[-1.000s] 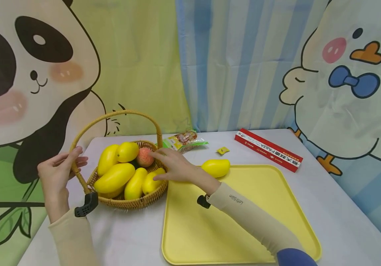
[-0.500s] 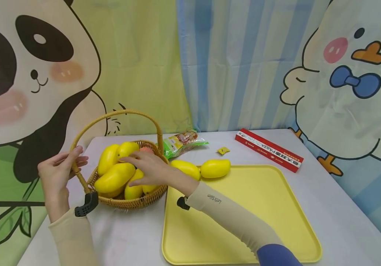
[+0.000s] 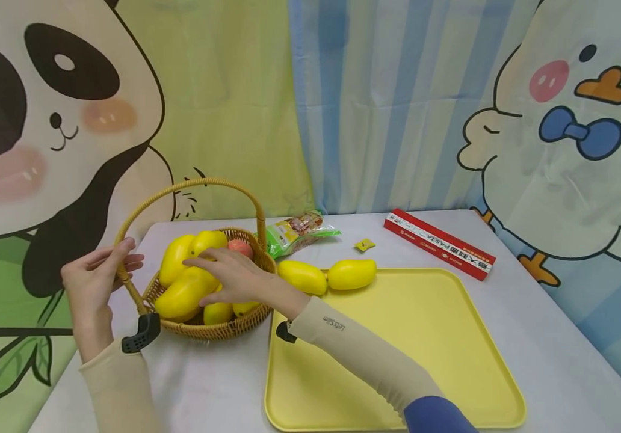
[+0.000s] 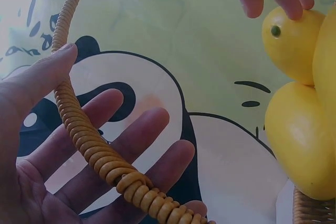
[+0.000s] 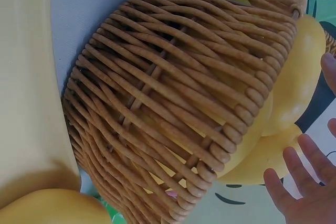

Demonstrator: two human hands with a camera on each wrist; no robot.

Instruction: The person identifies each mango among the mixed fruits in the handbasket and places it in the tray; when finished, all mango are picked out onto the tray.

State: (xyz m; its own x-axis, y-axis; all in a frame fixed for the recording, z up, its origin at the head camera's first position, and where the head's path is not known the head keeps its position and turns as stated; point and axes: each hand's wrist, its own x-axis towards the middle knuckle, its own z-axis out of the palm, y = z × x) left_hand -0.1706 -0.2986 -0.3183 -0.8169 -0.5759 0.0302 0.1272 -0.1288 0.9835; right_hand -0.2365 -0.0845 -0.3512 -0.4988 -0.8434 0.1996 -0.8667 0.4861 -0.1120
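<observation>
A wicker basket [image 3: 202, 331] holds several yellow mangoes [image 3: 176, 255] and a pinkish-red, peach-like fruit [image 3: 241, 248]. The left hand [image 3: 94, 282] holds the basket's arched handle [image 4: 86, 137], thumb across one side and fingers loosely extended behind it. Over the mangoes in the basket reaches the right hand [image 3: 229, 273], its fingers spread and touching or just above the large front mango [image 3: 183, 294]. In the right wrist view its fingertips [image 5: 291, 156] lie close to the fruit. Part of the fruit is hidden under this hand.
Right of the basket lies a yellow tray [image 3: 397, 361]. Two mangoes, a left one [image 3: 302, 277] and a right one [image 3: 351, 274], rest at its back edge. Behind are a green-edged food bag [image 3: 302, 233], a small yellow packet [image 3: 364, 245] and a red pasta box [image 3: 440, 243].
The right hand has moved left from the basket's right side to over the middle mangoes, uncovering the mango at the tray's back left corner. The left hand has stayed at the handle.
</observation>
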